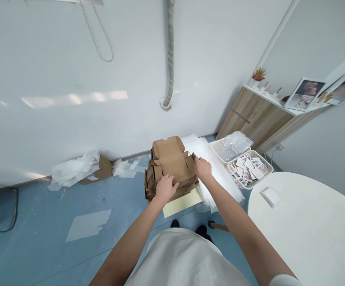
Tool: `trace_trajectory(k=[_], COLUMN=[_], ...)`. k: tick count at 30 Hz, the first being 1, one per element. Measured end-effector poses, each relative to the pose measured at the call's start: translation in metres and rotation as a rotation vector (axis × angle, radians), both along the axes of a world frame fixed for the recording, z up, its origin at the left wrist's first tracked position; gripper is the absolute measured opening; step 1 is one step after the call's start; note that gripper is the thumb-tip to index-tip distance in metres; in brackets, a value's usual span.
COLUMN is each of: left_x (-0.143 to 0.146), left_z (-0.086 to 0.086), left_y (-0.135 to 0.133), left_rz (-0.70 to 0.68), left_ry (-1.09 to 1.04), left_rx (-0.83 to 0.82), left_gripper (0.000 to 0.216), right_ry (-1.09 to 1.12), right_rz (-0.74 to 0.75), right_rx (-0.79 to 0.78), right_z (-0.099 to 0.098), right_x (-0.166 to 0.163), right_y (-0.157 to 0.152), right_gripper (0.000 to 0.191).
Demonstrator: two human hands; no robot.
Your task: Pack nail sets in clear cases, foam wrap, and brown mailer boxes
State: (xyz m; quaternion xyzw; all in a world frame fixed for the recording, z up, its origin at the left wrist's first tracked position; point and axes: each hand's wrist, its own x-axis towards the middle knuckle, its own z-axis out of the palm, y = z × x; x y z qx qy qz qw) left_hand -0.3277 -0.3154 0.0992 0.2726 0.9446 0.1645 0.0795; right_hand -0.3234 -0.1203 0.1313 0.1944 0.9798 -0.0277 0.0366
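Note:
A tall stack of flat brown cardboard box blanks [170, 159] stands on a pale yellow surface [180, 203] in front of me. My left hand [165, 188] lies on the near left part of the top blank, fingers curled over its edge. My right hand [202, 167] rests on the stack's right edge, fingers bent against the cardboard. Whether either hand truly grips a blank is unclear. A pile of white translucent sheets [216, 171] lies just right of the stack.
A white basket of small printed packets [251, 167] and a tray of clear plastic pieces [231, 146] sit to the right. A round white table [306, 226] is at the near right. Paper and cardboard scraps [79, 170] litter the blue floor by the wall.

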Motion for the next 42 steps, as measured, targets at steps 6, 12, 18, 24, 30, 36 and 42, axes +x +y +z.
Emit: trace_trajectory(k=[6,12,18,24,30,36,42], left_x=[-0.004,-0.008,-0.012,-0.015,-0.012,-0.012,-0.015], left_z=[0.004,0.004,0.004,0.005,0.010,0.021,0.032], left_y=[-0.004,-0.009,-0.010,-0.007,-0.005,-0.002,0.000], left_rz=[-0.015,-0.098,-0.182,-0.211,-0.203,-0.169,-0.095], left_ry=[-0.045,0.001,0.077,0.164,0.217,0.227,0.248], left_rx=[0.038,0.039,0.063,-0.044,-0.101,-0.055,0.000], left_gripper=[0.037,0.039,0.038,0.032,0.028,0.030,0.029], right_ry=[0.063,0.169,0.283,0.334,0.383,0.249,0.184], right_rz=[-0.031,-0.143,-0.172,-0.107,0.357,0.475,0.368], right_rx=[-0.177,-0.420,-0.541,-0.357,-0.105,-0.113,-0.193], right_z=[0.002,-0.003,-0.003,0.008,-0.002,-0.020,-0.029], right_x=[0.000,0.003,0.006,0.027,0.064,0.066,0.067], right_y=[0.000,0.012,0.015,0.000,-0.032,-0.044,-0.045], right_gripper=[0.013,0.016,0.018,0.022,0.020,0.029,0.033])
